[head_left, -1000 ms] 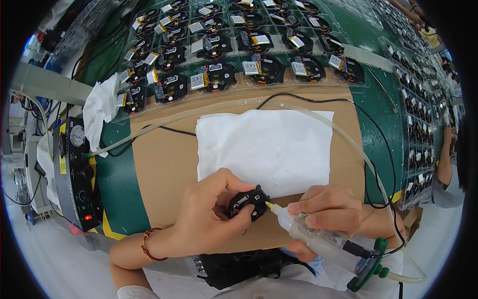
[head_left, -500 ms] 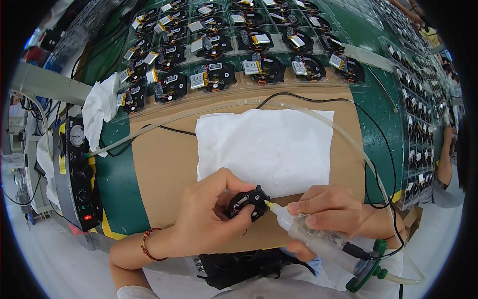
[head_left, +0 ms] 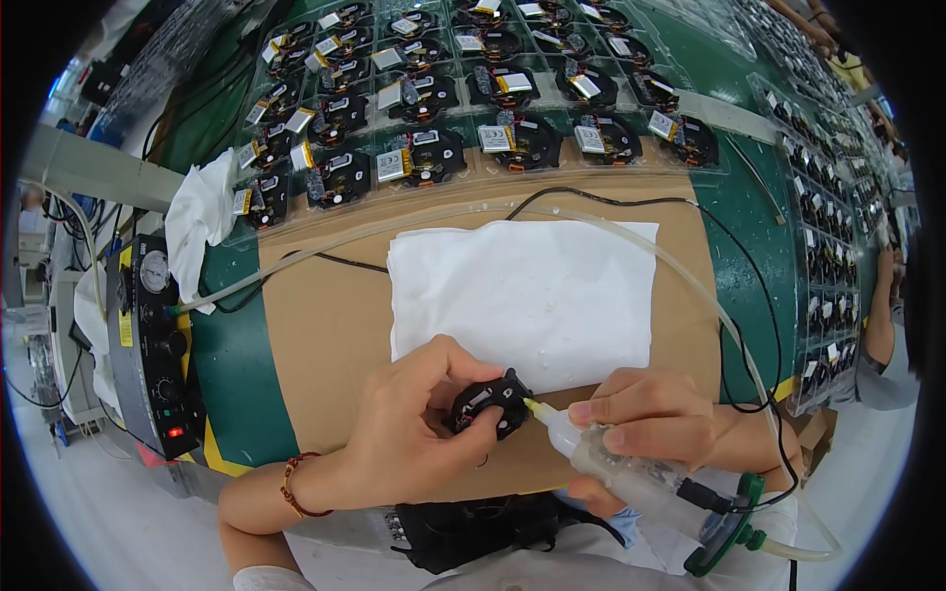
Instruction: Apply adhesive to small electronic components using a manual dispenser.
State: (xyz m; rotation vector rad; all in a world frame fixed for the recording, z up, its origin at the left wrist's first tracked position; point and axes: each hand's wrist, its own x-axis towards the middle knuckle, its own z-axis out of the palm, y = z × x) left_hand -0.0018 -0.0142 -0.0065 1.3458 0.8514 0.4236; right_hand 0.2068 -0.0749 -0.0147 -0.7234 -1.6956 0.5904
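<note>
Between thumb and fingers, my left hand (head_left: pixel 409 424) grips a small round black device housing (head_left: pixel 483 402), held tilted over the near edge of the cardboard. My right hand (head_left: pixel 650 419) is wrapped round a glue dispensing syringe (head_left: pixel 626 463) with a whitish barrel and a green end cap. Its yellowish nozzle tip (head_left: pixel 533 405) meets the right edge of the housing; whether glue is coming out is too small to tell. Beyond the hands lies a white cloth (head_left: pixel 522 291) with small clear specks on it. My left fingers partly cover the housing.
Clear trays (head_left: pixel 473 167) of similar black housings with silver battery packs fill the far side. A black dispenser controller (head_left: pixel 150 345) with a gauge stands at left. Its clear air hose (head_left: pixel 345 231) and a black cable (head_left: pixel 724 222) arch across the cardboard (head_left: pixel 325 364) to the syringe.
The hands, housing and syringe keep nearly the same place. Only a very slight shift of the whole view shows.
</note>
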